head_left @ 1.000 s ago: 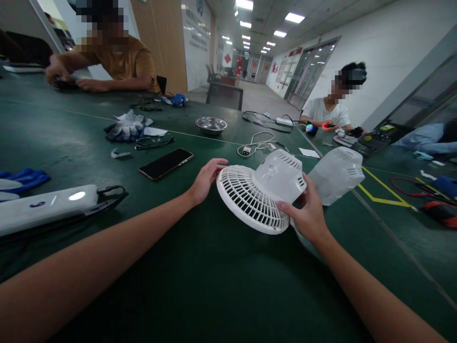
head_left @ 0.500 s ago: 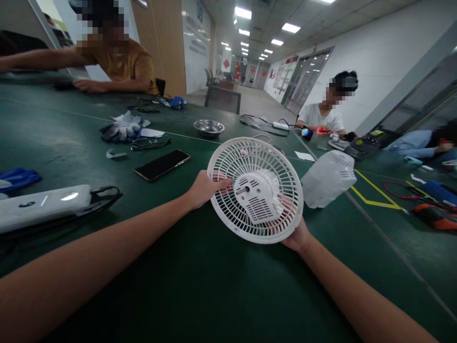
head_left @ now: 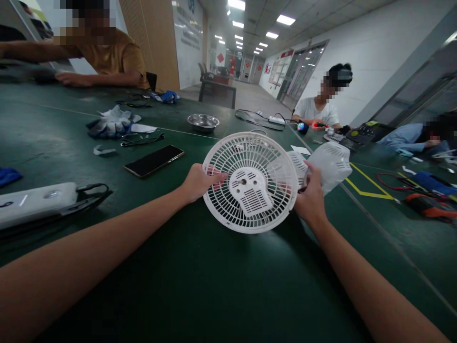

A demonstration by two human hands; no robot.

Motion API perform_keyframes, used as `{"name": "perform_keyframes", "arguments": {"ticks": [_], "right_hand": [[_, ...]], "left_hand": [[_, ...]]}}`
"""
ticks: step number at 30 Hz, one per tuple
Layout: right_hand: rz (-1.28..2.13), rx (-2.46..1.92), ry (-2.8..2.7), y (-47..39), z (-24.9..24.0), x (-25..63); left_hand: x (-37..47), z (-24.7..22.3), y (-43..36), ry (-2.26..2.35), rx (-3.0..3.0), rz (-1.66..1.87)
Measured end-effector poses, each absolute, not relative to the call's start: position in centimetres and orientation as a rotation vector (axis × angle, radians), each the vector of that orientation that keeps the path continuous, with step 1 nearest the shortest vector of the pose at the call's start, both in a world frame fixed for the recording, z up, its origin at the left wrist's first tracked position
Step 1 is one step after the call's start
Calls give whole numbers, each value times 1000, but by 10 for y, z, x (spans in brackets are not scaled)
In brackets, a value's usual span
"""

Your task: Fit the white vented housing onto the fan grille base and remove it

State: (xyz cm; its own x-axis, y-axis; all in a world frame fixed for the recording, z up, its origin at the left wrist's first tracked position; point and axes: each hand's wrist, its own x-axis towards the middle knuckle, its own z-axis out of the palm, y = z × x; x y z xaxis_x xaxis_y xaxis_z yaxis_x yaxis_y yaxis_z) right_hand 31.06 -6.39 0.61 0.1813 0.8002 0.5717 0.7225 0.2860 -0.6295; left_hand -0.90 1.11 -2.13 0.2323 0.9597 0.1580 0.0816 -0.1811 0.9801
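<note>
A round white fan grille [head_left: 250, 224] with a slotted centre plate faces me above the table. My left hand [head_left: 198, 183] is closed on its left edge, the thumb lying over the ribs. My right hand [head_left: 310, 197] is behind the grille's right edge, closed on a white slotted fan motor housing [head_left: 298, 164], partly hidden by the hand and grille. No shaft shows in the hole of the centre plate. Just beyond the right hand stands a translucent white plastic-wrapped piece [head_left: 333, 164]; whether the housing touches it I cannot tell.
Left lie a black phone [head_left: 154, 161], a white power strip [head_left: 39, 202] and gloves [head_left: 112, 121]. A metal bowl [head_left: 203, 123] stands behind the grille. Right are yellow tape [head_left: 373, 194] and an orange-and-black tool [head_left: 430, 206]. Other people sit around the green table [head_left: 214, 286].
My right hand has moved right and back with the motor housing, now apart from the grille's centre. The shaft has left the centre hole. My left hand still grips the grille.
</note>
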Motion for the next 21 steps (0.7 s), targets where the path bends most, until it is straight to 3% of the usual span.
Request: {"name": "perform_keyframes", "arguments": {"ticks": [3, 7, 10, 16, 19, 21], "right_hand": [[-169, -1614, -1683, -60, 6, 322], [-196, -1720, -1748, -54, -5, 325], [-279, -1648, -1760, -52, -3, 328], [-772, -1447, -1415, -61, 22, 356], [-741, -1558, -1190, -56, 16, 379], [-541, -1632, -1089, -47, 3, 393]], "left_hand": [[-12, -20, 16, 1085, 1475, 1109], [-17, -16, 20, 1135, 1445, 1118], [-20, -14, 21, 1140, 1431, 1087], [-21, -13, 22, 1112, 1455, 1038], [-21, -13, 23, 1104, 1427, 1035], [-22, -13, 23, 1087, 1423, 1034]]}}
